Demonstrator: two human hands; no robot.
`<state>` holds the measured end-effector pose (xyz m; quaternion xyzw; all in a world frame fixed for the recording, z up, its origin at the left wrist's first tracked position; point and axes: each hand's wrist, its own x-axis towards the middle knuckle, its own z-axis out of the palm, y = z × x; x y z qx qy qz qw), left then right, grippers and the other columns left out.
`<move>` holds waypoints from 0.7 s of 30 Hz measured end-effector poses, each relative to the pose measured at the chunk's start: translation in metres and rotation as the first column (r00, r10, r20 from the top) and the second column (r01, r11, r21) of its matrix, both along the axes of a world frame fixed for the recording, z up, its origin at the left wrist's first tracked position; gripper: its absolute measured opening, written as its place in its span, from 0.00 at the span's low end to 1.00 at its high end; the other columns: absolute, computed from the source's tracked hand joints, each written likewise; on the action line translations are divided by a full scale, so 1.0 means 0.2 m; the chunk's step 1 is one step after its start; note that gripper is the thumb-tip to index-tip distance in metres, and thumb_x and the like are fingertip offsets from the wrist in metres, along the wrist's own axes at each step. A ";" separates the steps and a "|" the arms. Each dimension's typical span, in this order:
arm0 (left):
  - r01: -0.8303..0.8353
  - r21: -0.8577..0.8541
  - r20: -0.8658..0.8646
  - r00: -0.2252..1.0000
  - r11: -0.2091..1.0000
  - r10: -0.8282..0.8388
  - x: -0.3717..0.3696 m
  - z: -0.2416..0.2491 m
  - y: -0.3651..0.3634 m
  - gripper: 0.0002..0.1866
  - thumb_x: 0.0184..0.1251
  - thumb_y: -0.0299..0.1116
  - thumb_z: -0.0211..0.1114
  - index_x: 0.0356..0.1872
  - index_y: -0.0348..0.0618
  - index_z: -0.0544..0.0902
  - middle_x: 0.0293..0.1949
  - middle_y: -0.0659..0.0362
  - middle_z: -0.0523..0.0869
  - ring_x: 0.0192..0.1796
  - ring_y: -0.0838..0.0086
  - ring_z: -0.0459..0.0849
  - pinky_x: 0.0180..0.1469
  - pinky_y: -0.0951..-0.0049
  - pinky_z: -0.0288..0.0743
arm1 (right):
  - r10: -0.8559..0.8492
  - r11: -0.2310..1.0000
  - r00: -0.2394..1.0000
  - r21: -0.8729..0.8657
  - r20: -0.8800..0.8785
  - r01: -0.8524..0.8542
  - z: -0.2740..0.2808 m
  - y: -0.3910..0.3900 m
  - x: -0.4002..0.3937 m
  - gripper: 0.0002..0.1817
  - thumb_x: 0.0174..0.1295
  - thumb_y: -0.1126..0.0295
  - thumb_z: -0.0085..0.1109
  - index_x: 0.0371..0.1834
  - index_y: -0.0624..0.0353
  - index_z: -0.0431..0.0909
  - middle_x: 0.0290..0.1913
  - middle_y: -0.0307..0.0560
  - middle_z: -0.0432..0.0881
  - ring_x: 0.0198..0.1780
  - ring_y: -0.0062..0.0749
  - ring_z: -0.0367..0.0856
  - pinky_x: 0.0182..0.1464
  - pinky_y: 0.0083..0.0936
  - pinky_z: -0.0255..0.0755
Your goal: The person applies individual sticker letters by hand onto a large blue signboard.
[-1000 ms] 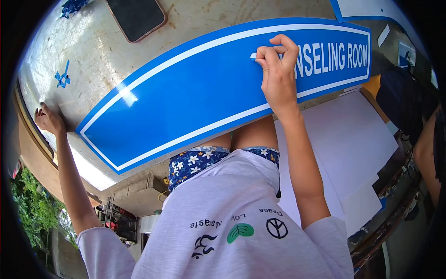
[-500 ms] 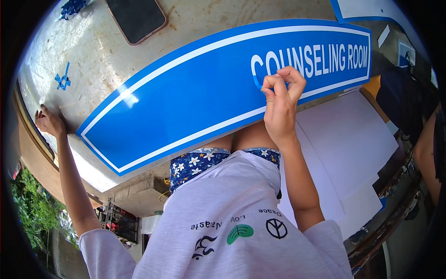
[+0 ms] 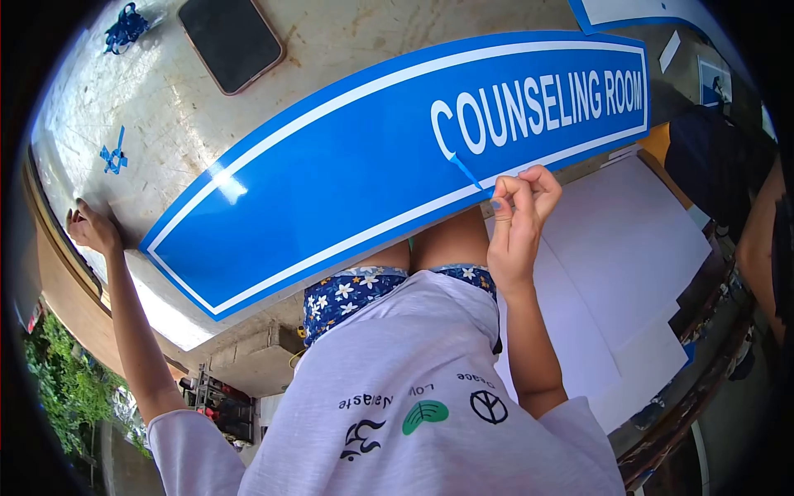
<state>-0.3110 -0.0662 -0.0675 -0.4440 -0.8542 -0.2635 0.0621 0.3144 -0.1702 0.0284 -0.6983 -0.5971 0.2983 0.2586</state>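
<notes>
A long blue sign (image 3: 331,174) with a white border and the white words "COUNSELING ROOM" lies on the worn table (image 3: 331,25). Between thumb and fingertips, my right hand (image 3: 521,211) pinches a thin blue strip (image 3: 466,172) over the sign's near edge. The strip's other end reaches the bottom of the letter C. My left hand (image 3: 93,227) rests at the table's left edge, beside the sign's left end, fingers apart and holding nothing.
A dark phone (image 3: 233,43) lies beyond the sign. Blue scraps (image 3: 114,151) and a blue tangle (image 3: 126,30) are at the left. White sheets (image 3: 616,248) lie right of my lap. Part of another person (image 3: 759,248) shows at the right edge.
My right hand has moved toward my body and slightly right, drawing the blue strip away from the letter C, which now shows more white. My left hand has barely moved.
</notes>
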 end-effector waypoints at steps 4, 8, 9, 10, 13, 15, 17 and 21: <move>0.020 0.009 0.004 1.000 1.000 -0.020 -0.01 0.00 0.00 0.35 0.68 0.53 0.57 0.59 0.27 0.71 0.53 0.42 0.73 0.55 0.55 0.76 0.60 0.56 0.68 | -0.041 0.999 0.995 0.027 -0.092 0.044 -0.04 0.04 0.03 0.04 0.69 0.80 0.46 0.39 0.66 0.72 0.54 0.51 0.58 0.46 0.32 0.67 0.46 0.24 0.70; -0.012 0.047 -0.016 1.000 0.999 0.013 0.07 0.02 0.00 0.31 0.70 0.51 0.55 0.56 0.28 0.72 0.51 0.42 0.75 0.54 0.55 0.77 0.59 0.56 0.69 | -0.004 0.995 0.991 0.098 -0.133 0.018 -0.07 0.15 0.05 0.04 0.69 0.78 0.47 0.38 0.66 0.72 0.54 0.52 0.59 0.47 0.33 0.69 0.45 0.25 0.70; 0.049 0.130 -0.053 0.998 0.990 -0.043 0.02 -0.01 -0.02 0.29 0.71 0.50 0.54 0.56 0.28 0.72 0.51 0.42 0.76 0.54 0.55 0.77 0.59 0.57 0.69 | 0.024 0.990 0.995 0.138 -0.102 -0.010 -0.07 0.19 0.05 0.03 0.68 0.79 0.49 0.37 0.66 0.72 0.55 0.52 0.59 0.48 0.35 0.69 0.45 0.27 0.71; 0.115 0.209 -0.096 0.991 0.971 -0.097 -0.04 -0.02 -0.01 0.28 0.71 0.48 0.53 0.55 0.29 0.72 0.50 0.43 0.76 0.53 0.55 0.77 0.59 0.58 0.69 | 0.032 0.985 0.996 0.171 -0.087 -0.017 -0.10 0.21 0.06 0.01 0.65 0.81 0.52 0.37 0.65 0.73 0.55 0.53 0.60 0.48 0.38 0.70 0.46 0.29 0.72; 0.294 0.539 -0.144 0.955 0.790 -0.258 0.35 0.19 0.06 0.20 0.75 0.43 0.52 0.50 0.31 0.72 0.48 0.47 0.78 0.49 0.59 0.78 0.57 0.59 0.71 | 0.047 0.967 0.996 0.253 -0.071 -0.028 -0.14 0.29 0.07 0.04 0.60 0.83 0.57 0.35 0.63 0.74 0.54 0.54 0.64 0.49 0.41 0.71 0.48 0.31 0.73; 0.515 0.381 -0.288 0.856 0.768 -0.430 0.94 0.39 0.07 0.12 0.75 0.33 0.54 0.47 0.33 0.73 0.45 0.50 0.78 0.45 0.63 0.79 0.51 0.66 0.74 | 0.061 0.957 0.998 0.283 0.001 -0.059 -0.16 0.31 0.08 0.04 0.58 0.83 0.58 0.33 0.63 0.74 0.54 0.52 0.67 0.48 0.42 0.71 0.48 0.33 0.72; 0.750 0.241 -0.045 0.643 0.616 -0.765 1.44 0.45 0.03 0.09 0.67 0.23 0.62 0.45 0.34 0.76 0.42 0.53 0.82 0.43 0.68 0.78 0.49 0.67 0.73 | 0.080 0.954 0.997 0.289 -0.007 -0.075 -0.17 0.33 0.08 0.03 0.58 0.80 0.59 0.33 0.62 0.75 0.53 0.49 0.69 0.48 0.41 0.71 0.50 0.35 0.69; 0.964 -0.051 0.192 0.265 0.260 -0.945 2.13 0.43 -0.05 0.15 0.50 0.33 0.75 0.40 0.48 0.83 0.41 0.63 0.82 0.45 0.65 0.76 0.57 0.63 0.65 | 0.127 0.927 0.989 0.347 0.075 -0.145 -0.16 0.35 0.06 0.02 0.59 0.76 0.59 0.34 0.58 0.76 0.52 0.43 0.70 0.50 0.38 0.71 0.56 0.38 0.62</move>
